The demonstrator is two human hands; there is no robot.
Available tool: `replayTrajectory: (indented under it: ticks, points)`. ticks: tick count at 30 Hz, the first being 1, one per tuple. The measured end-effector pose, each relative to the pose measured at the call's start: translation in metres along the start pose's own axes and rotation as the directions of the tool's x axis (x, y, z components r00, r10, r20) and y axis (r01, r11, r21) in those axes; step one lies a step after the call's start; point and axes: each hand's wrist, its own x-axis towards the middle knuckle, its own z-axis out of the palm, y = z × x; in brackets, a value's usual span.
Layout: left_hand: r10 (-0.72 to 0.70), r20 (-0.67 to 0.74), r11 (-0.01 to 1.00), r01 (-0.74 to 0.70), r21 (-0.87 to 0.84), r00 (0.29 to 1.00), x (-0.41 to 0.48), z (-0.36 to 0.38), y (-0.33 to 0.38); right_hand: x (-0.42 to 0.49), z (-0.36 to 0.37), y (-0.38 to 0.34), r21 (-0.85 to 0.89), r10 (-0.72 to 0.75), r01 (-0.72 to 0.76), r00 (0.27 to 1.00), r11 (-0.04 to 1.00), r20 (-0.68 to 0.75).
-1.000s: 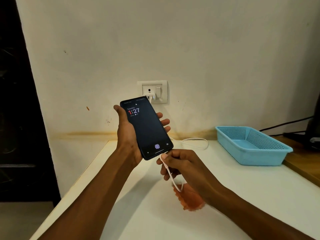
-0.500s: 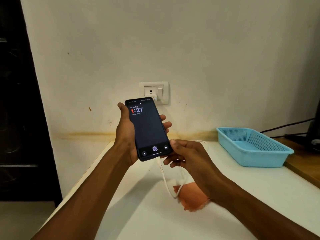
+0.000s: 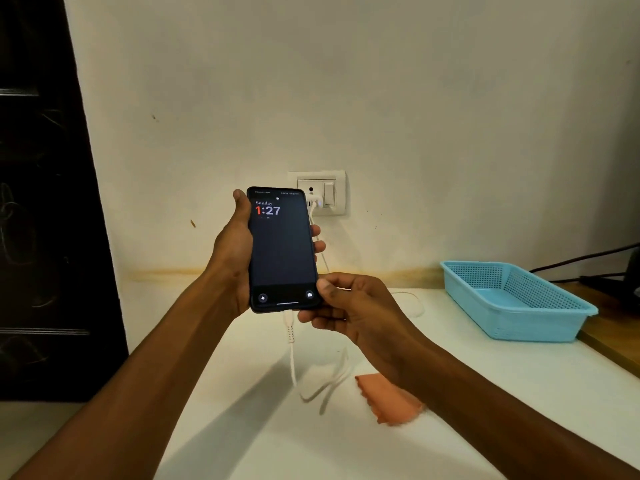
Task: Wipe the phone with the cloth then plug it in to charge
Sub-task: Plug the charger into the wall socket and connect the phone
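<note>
White cable [image 3: 290, 336] hangs from the bottom edge of the phone [image 3: 282, 251], its connector apparently seated in the port, though the joint itself is too small to confirm. The left hand [image 3: 233, 258] wraps the phone upright above the table [image 3: 242, 427], thumb along one side and fingertips curled round the other, the lit lock screen facing the camera. The right hand [image 3: 349, 306] pinches the phone's lower right corner between thumb and bent fingers. To finish the step well, I judge the plug should be pressed straight along the phone's length until it is fully home, without bending the stiff collar, and the screen checked for a charging sign, since none is plainly readable. The cable loops down onto the table and up to the charger [image 3: 316, 203] in the wall socket [image 3: 323, 192], so there seems slack enough to lay the phone flat. Peach cloth [image 3: 389, 398] lies crumpled on the table below the right wrist, toward the near edge. At the right edge of the table a blue mesh basket [image 3: 516, 299] stands with nothing visible inside it.
</note>
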Motion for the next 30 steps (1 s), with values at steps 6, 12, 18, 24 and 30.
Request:
replayTrajectory:
  ticks: [6, 12, 18, 24, 30]
  points:
    - [0.042, -0.183, 0.993, -0.02, 0.118, 0.982, -0.011, -0.013, 0.011, -0.001, 0.011, -0.003, 0.026, -0.001, -0.002, 0.994, 1.0, 0.109]
    - [0.042, -0.37, 0.961, 0.063, 0.268, 0.928, -0.019, -0.022, 0.003, -0.006, 0.005, 0.001, -0.094, 0.051, -0.034, 0.982, 0.995, 0.183]
    - [-0.055, -0.436, 0.936, 0.199, 0.291, 0.898, -0.02, -0.029, -0.019, -0.007, 0.005, 0.014, -0.106, 0.196, -0.184, 0.972, 0.977, 0.126]
    - [-0.103, -0.455, 0.896, 0.281, 0.344, 0.885, -0.02, -0.036, -0.04, -0.009, 0.007, 0.026, -0.108, 0.319, -0.311, 0.945, 0.944, 0.07]
    - [-0.105, -0.481, 0.824, 0.347, 0.448, 0.87, -0.01, -0.043, -0.056, -0.002, 0.001, 0.023, -0.213, 0.389, -0.377, 0.921, 0.901, 0.014]
